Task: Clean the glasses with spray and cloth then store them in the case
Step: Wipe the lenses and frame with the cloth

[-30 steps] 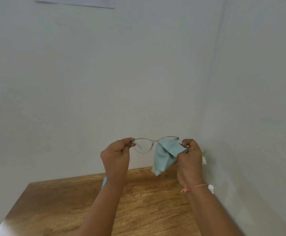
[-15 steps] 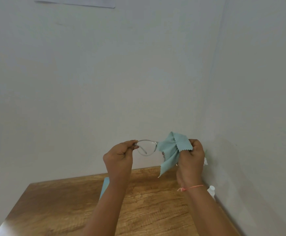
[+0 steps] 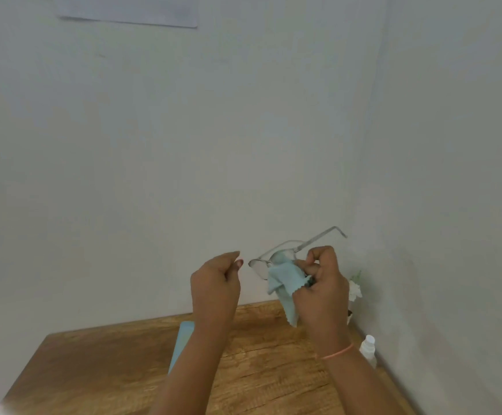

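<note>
While both hands are raised above the desk (image 3: 118,366), only the right hand (image 3: 323,290) holds anything. Its grip is closed on the glasses (image 3: 285,250) and the cloth (image 3: 285,283) together: the fingers are curled tight, pinching the cloth against the lens nearest that hand.

Glasses: thin, pale, translucent frame with clear lenses. They are in the air in front of the wall, well above the desk, tilted so the end near the left hand sits lower. One temple sticks up and to the right past the right hand, its bent tip pointing down. The lower lens is bare and see-through; the other is mostly covered by cloth.

Cloth: pale blue-green, soft, with a zigzag-cut edge. It is bunched over the lens, and a loose tail hangs down beside the right wrist, clear of the desk.

Left hand (image 3: 215,287): loosely curled, thumb and forefinger close together, grip empty. It sits just beside the free end of the frame, apart from it by a small gap.

Desk: wood grain, brown. A light blue case (image 3: 180,342) lies flat on it, partly hidden behind the left forearm; whether it is open or shut cannot be told. A small white bottle (image 3: 368,348) stands upright at the right edge by the wall. A thin pink band (image 3: 338,351) circles the right wrist.
</note>
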